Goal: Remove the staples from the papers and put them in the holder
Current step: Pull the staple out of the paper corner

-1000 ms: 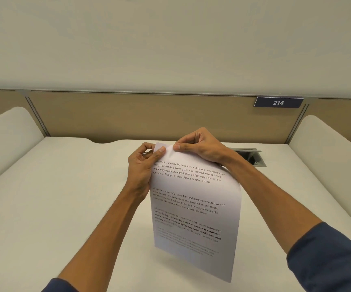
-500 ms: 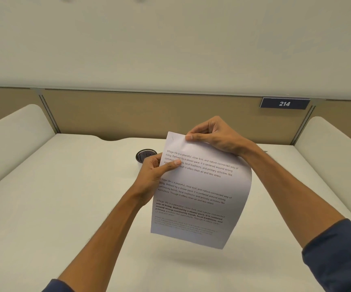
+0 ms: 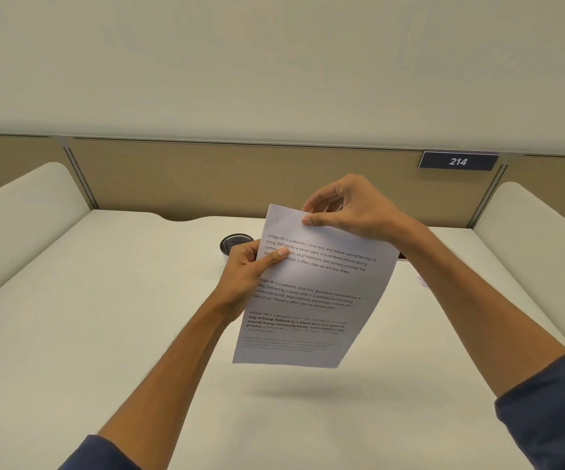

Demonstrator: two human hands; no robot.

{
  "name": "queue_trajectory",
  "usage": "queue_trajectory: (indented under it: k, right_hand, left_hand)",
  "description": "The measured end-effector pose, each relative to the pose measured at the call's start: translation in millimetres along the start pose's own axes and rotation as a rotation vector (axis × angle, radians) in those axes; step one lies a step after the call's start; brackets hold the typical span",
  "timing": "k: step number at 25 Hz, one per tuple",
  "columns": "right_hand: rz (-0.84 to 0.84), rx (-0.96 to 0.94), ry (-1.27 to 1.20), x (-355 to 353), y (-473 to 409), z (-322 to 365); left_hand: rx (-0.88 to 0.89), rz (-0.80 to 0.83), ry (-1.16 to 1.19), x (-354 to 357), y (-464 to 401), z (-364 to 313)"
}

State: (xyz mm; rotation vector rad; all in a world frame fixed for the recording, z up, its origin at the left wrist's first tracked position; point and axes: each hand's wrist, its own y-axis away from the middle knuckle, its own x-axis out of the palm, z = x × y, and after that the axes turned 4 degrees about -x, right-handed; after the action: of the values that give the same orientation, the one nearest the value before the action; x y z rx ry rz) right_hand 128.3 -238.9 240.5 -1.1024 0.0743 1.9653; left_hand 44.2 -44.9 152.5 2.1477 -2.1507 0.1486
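Observation:
I hold printed white papers up in the air over the desk. A thin staple shows at their top left corner. My left hand pinches the left edge, thumb across the first lines of text. My right hand pinches the top edge near the middle, thumb on the front. A black mesh holder stands on the desk behind my left hand, partly hidden by it.
The white desk is walled by a tan back panel with a sign reading 214, and rounded white dividers left and right. A small pinkish mark lies on the desk right of the papers.
The papers rose and tilted up. My left hand slid from the top corner down the left edge, uncovering the stapled corner and the holder behind it. My right hand lifted with the top edge.

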Motion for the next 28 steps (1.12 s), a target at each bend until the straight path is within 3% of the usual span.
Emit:
queue_trajectory:
  k: [6,10,14,19,28]
  right_hand:
    - [-0.356,-0.19,0.467,22.4,17.8,-4.2]
    - [-0.453,-0.268,0.623,43.3,25.7,-6.3]
    - [-0.505,-0.216,0.678,64.5,34.9,-5.0]
    - [-0.504,-0.06,0.641,89.2,40.1,5.1]
    - [-0.601,0.213,0.118,109.4,41.1,27.8]
  left_hand:
    - [0.034,-0.039,0.029,-1.7,-1.7,2.6]
    - [0.028,-0.06,0.056,0.3,-3.6,2.9]
    - [0.03,-0.08,0.1,3.7,-5.5,2.1]
    - [0.04,-0.062,0.122,7.3,-7.6,2.6]
    - [0.242,0.024,-0.211,25.6,-2.8,8.0]
